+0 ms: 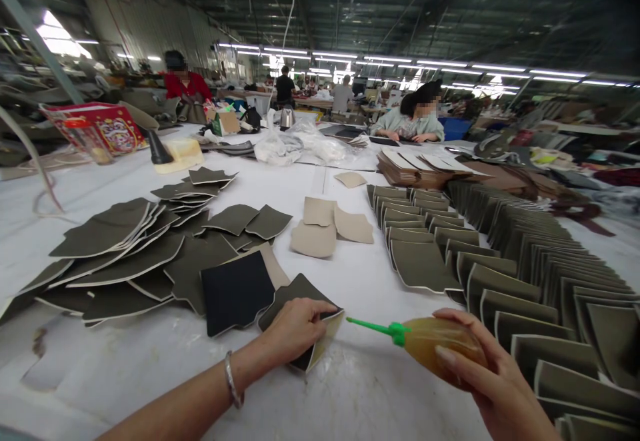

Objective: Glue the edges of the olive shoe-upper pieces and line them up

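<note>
In the head view, my right hand (500,378) is wrapped round a squeeze bottle (445,348) of amber liquid, probably glue. Its thin green nozzle points left, with the tip a little apart from a dark olive foam-backed piece (299,288). My left hand (295,328), a silvery bangle on its wrist, grips and presses down that piece near its right edge, index finger stretched along it. A paler, yellowish strip shows at the edge beside my fingers. My left thumb is hidden. Just left of this piece lies a black-faced panel (237,291) over a beige one (273,268).
Loose olive pieces (110,228) are heaped on the left. Several beige pieces (315,238) lie mid-table. Rows of overlapping olive panels (510,281) fill the right side. Clear plastic bags (300,144) and a red bag (110,128) stand farther back. Co-workers sit across the table.
</note>
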Tool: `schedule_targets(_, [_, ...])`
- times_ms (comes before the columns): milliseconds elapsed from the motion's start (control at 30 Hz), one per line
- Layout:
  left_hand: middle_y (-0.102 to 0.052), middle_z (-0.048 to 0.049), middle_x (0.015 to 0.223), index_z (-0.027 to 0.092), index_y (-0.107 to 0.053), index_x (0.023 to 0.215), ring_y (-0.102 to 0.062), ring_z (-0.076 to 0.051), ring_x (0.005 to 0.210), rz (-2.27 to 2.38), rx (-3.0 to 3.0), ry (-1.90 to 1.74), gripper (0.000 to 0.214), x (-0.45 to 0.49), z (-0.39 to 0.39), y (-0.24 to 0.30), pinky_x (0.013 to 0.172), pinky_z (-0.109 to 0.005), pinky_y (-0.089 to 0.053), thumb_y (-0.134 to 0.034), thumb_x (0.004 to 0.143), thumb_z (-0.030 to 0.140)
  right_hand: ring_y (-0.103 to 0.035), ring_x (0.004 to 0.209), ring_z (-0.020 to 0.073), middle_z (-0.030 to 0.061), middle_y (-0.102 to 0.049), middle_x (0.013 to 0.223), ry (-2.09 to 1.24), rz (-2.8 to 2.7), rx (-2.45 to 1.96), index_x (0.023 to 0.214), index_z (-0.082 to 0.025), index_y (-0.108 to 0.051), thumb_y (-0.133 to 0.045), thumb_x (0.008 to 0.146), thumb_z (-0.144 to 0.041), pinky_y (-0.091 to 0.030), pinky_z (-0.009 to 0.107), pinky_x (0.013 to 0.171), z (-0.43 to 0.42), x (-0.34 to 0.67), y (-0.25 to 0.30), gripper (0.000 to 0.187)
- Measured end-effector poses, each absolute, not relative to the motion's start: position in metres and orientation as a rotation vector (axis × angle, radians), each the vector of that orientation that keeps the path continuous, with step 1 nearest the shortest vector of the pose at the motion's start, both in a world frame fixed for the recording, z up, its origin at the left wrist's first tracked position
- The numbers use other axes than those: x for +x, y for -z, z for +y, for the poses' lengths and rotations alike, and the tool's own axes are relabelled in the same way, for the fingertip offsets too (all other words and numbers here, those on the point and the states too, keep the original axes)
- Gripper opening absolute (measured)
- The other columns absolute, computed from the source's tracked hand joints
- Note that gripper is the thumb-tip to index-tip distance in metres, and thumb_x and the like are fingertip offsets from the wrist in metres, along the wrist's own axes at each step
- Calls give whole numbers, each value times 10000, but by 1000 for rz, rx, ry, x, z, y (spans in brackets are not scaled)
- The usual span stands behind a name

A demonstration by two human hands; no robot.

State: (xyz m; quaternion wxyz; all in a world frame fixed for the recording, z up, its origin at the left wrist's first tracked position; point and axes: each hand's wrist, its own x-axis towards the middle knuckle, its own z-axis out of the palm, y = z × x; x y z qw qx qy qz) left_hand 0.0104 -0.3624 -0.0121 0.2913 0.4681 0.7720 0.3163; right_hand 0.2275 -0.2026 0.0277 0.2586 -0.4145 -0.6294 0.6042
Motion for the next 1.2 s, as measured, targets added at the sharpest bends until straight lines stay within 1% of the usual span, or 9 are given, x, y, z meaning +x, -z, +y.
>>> schedule_targets(133, [-734,6,963,271,-689,1143,-620,-171,765,2052,1229,-852,499,10,-361,14,656,-224,-411,-423,741,139,-657,777,267,61,-669,918,-1560,-1714,-1118,1082,-261,-519,-786,593,-448,-558,335,605,-205,225,-20,588])
schedule_targets(233, [-734,8,944,284,-685,1149,-615,-172,758,2068,1216,-831,506,10,-360,14,662,-226,-407,-425,740,140,-656,810,275,67,-669,922,-1501,-1834,-1082,1078,-234,-546,-806,584,-496,-562,338,666,-199,224,-12,616])
schedule_targets(300, [-732,4,905,279,-684,1152,-609,-173,746,2079,1207,-816,494,10,-360,12,669,-228,-403,-431,748,153,-652,857,280,76,-660,987,-1435,-1921,-1045,1095,-221,-569,-810,592,-510,-556,336,720,-194,224,-6,628])
schedule_targets(400, [-719,3,834,270,-688,1144,-593,-168,717,2073,1197,-816,438,10,-360,8,649,-226,-390,-441,789,207,-641,941,288,76,-632,1094,-1383,-1988,-988,1110,-225,-580,-782,651,-517,-542,334,782,-190,224,0,581])
schedule_targets(500, [-693,3,765,256,-678,1162,-573,-165,686,2084,1181,-803,418,10,-359,6,613,-222,-370,-453,809,246,-650,907,267,62,-632,1082,-1323,-2061,-953,1124,-237,-579,-764,690,-507,-543,322,757,-191,223,4,544])
schedule_targets(567, [-683,4,751,255,-661,1190,-566,-167,682,2095,1170,-800,434,10,-359,7,606,-224,-364,-457,807,239,-648,881,253,52,-633,1065,-1249,-2104,-919,1122,-249,-577,-760,702,-502,-540,317,744,-192,223,5,523])
schedule_targets(800, [-703,4,843,283,-662,1183,-580,-170,724,2073,1167,-828,489,8,-358,15,668,-236,-387,-450,756,174,-638,872,245,43,-627,1048,-989,-2269,-763,1120,-277,-558,-730,761,-474,-520,346,788,-193,219,5,444])
schedule_targets(1000, [-705,0,816,279,-664,1184,-569,-168,678,2084,1172,-811,547,8,-358,13,637,-240,-377,-432,707,146,-609,919,248,55,-606,1074,-779,-2351,-632,1116,-262,-550,-676,817,-459,-504,358,807,-197,211,-1,380])
schedule_targets(1200, [-704,10,789,304,-671,1168,-553,-165,641,2105,1169,-801,550,10,-357,14,610,-242,-370,-428,698,155,-624,866,216,20,-618,1038,-787,-2370,-664,1089,-281,-554,-672,820,-461,-503,316,759,-201,214,-1,345])
